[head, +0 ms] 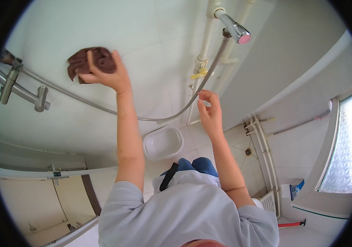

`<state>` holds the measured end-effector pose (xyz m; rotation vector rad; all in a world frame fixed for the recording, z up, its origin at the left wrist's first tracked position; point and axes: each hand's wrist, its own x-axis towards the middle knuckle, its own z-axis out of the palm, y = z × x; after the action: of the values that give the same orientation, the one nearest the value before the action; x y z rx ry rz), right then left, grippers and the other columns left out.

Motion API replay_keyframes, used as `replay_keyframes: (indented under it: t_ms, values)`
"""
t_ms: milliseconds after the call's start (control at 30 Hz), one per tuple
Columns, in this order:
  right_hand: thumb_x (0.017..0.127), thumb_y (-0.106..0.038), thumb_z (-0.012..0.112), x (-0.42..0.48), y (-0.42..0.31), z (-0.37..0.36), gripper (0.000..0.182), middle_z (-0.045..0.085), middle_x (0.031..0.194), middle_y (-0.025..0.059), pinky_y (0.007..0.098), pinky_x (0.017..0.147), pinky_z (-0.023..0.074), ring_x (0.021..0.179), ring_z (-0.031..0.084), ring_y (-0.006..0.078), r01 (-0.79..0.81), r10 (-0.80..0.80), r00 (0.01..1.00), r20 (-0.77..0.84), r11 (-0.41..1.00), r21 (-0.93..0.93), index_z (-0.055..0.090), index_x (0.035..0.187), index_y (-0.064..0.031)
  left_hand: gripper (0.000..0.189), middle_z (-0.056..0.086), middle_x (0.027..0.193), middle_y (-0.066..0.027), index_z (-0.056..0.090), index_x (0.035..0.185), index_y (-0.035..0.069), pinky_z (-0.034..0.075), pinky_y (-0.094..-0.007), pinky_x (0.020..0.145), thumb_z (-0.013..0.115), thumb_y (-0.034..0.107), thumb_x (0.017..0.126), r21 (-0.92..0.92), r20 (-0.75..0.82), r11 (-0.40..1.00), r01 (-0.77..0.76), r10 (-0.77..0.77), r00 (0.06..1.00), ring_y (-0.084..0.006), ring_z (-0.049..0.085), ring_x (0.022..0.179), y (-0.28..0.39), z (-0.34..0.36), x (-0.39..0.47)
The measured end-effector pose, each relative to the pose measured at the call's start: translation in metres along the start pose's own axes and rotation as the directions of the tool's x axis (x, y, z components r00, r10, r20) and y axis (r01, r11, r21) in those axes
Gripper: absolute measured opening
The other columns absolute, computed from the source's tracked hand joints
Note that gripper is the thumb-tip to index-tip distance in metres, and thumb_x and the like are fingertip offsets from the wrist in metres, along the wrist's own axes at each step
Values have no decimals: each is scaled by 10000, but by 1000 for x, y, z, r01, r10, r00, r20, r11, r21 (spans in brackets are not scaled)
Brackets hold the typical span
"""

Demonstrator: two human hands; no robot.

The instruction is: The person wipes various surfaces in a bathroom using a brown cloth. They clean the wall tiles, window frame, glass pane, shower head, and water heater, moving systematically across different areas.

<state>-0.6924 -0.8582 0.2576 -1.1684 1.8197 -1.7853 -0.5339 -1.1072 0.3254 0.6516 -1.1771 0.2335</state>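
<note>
A crumpled dark brown cloth (91, 60) lies against the pale tiled wall (142, 61) at upper left, under my left hand (111, 72), whose spread fingers press on it. My right hand (210, 108) is raised beside the flexible metal shower hose (163, 119), its fingers curled and apart with nothing seen between them. Whether the fingertips touch the hose is not clear. From a chrome valve with a pink-capped knob (236, 29), the hose sags across the wall and behind my left forearm to the metal shower bracket (12, 80) at the left.
White pipes with a yellow valve handle (201, 74) run down the wall. A white plastic basin (163, 143) stands on the tiled floor below. A floor drain (248, 152) and more pipes (264, 148) are at right, near a frosted window (345, 142). A glass-edged shelf (321, 210) juts out at lower right.
</note>
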Motion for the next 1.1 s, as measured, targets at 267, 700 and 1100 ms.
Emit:
replay_keyframes:
  t_ms: [267,700,1100]
  values:
    - [933,-12,597,25,-45,-20,314,540,1331,175,340,850,538,1160,572,273,270,-283,941,-184,958,-90,542,1243,-12,287,511,1432,-24,683,1112,215,324,-546,1113,682,227,825,-304,634,758,-577,613,472,-314,412,1370,77,74,-78]
    - [879,59,595,63,-96,-45,461,526,1371,203,387,957,480,1249,506,322,537,-553,744,-375,829,-158,519,1328,-11,442,542,1373,0,677,1149,257,408,-480,924,793,196,727,-138,318,829,-542,555,768,-266,458,1279,138,135,78]
    - [814,101,606,84,-113,-60,493,594,1305,216,451,1057,427,1287,524,374,570,-626,748,-222,776,-269,576,1295,-4,589,474,1396,-100,675,1237,233,346,-450,1022,793,99,675,71,-49,802,-593,597,801,-307,448,1235,105,107,160]
